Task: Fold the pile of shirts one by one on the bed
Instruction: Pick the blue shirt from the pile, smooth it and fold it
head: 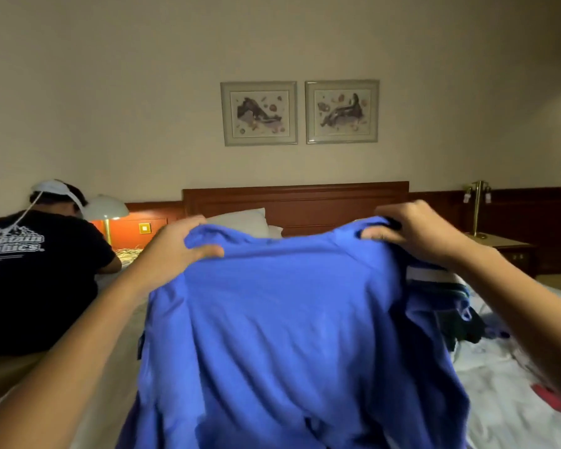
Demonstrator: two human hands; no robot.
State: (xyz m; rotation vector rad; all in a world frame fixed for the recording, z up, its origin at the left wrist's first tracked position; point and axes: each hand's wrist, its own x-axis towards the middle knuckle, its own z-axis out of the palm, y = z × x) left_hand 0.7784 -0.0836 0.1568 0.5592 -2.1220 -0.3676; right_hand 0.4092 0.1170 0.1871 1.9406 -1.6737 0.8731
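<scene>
Above the bed (512, 393), a blue shirt (289, 319) is hanging spread out, with the pile of shirts (463, 315) lying behind its right edge. The left hand (175, 251) and right hand (418, 228) are each gripping a shoulder, fingers curled over the cloth. The step appears to be opening out one shirt; laying it flat on the bed is likely coming next.

Two framed prints (258, 113) hang side by side; a person in black (39, 270) is beside a white-shaded lamp (106, 205).
</scene>
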